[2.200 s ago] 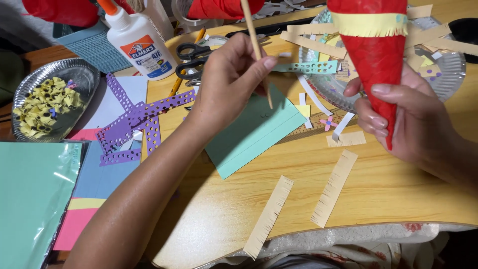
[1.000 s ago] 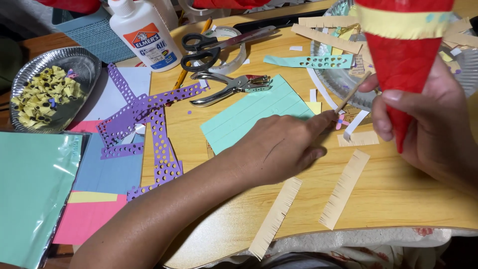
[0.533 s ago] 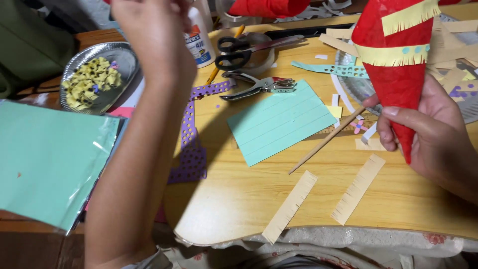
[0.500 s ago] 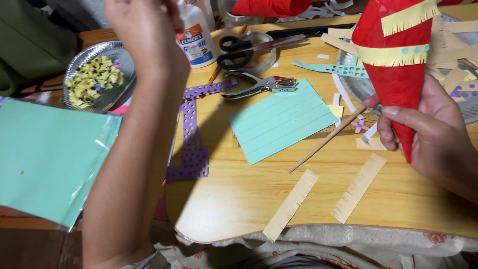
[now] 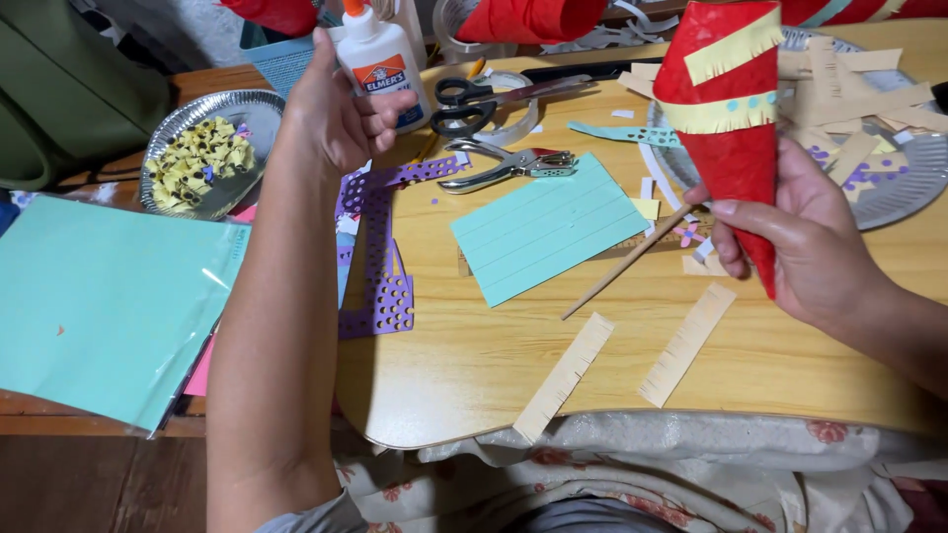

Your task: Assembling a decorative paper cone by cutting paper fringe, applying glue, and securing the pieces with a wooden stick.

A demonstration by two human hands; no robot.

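Right hand [image 5: 820,247] grips red cone [image 5: 726,118]; left hand [image 5: 336,109] loosely curled, empty (foil plate [image 5: 247,104] holds yellow bits [image 5: 202,163])

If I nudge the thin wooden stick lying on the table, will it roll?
Probably: the thin wooden stick looks round and lies loose on the smooth wooden table. It looks light and stiff, though thin enough to snap. Its far end sits among paper scraps, which may check it.
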